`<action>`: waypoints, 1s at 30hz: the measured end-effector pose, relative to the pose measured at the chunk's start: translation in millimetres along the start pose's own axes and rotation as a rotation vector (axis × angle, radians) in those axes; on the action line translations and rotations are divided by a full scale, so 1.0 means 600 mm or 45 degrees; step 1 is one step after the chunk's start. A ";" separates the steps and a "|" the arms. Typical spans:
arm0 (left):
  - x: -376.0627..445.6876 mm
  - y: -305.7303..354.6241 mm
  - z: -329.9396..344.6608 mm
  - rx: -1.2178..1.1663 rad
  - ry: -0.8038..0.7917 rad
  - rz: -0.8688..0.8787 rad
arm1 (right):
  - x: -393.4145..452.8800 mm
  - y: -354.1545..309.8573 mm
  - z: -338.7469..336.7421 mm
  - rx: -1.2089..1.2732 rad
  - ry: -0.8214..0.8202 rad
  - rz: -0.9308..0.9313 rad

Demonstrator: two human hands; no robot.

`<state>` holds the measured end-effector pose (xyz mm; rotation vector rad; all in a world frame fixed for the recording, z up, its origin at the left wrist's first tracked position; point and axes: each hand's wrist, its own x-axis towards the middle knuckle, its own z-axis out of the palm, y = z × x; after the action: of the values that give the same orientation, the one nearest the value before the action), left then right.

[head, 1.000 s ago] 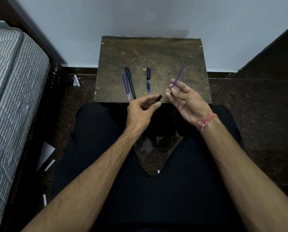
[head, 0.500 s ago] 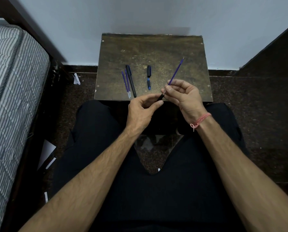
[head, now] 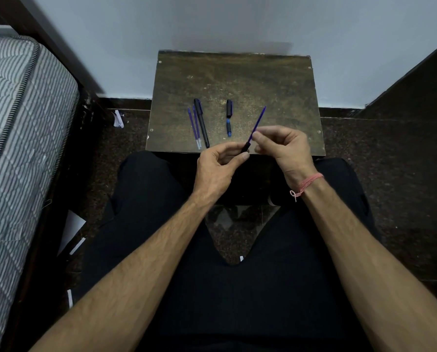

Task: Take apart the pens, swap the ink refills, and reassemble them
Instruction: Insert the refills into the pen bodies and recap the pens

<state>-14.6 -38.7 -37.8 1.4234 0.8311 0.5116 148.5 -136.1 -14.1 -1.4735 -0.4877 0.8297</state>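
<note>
Purple refill [head: 257, 120], thin & straight, slants to 1 o'clock, lower end in a short black pen piece [head: 245, 148]. Left hand [head: 218, 168] pinches the piece; right hand [head: 283, 146] pinches refill, over wooden table [head: 276, 85] front edge.

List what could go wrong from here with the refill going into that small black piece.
1. The refill is thin and the right hand pinches it low; pushing off-line may bend it.
2. The left hand holds the black piece by the fingertips at the table edge; it might slip to the floor.
</note>
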 end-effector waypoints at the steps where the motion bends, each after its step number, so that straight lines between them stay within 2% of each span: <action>1: 0.000 0.000 0.000 -0.004 0.002 -0.002 | -0.002 0.002 0.002 -0.023 -0.005 0.016; 6: -0.001 0.002 -0.003 -0.017 -0.019 -0.011 | 0.007 -0.005 0.002 0.089 0.011 -0.022; 8: -0.002 0.002 -0.004 -0.003 -0.030 -0.011 | 0.011 -0.001 -0.003 -0.026 0.060 -0.025; 11: 0.000 0.002 -0.002 -0.001 -0.014 -0.011 | 0.004 0.005 0.005 -0.190 -0.001 -0.002; 16: 0.000 0.003 -0.003 -0.018 -0.027 -0.023 | 0.008 0.000 0.007 -0.135 0.021 -0.055; 20: -0.002 0.000 -0.001 -0.015 -0.022 -0.059 | 0.009 0.006 0.010 -0.207 0.040 -0.035; 25: 0.004 -0.003 0.002 -0.140 0.010 -0.096 | 0.021 0.008 0.028 -0.140 0.045 -0.011; 27: 0.007 -0.005 0.003 -0.166 0.060 -0.106 | 0.027 0.013 0.038 -0.286 0.011 -0.058; 30: 0.012 -0.009 0.000 -0.158 0.136 -0.114 | 0.035 0.027 0.046 -0.856 -0.095 -0.306</action>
<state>-10.8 -34.0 -44.3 1.2478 0.9283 0.5648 138.5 -103.4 -31.7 -1.9442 -1.0498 0.5485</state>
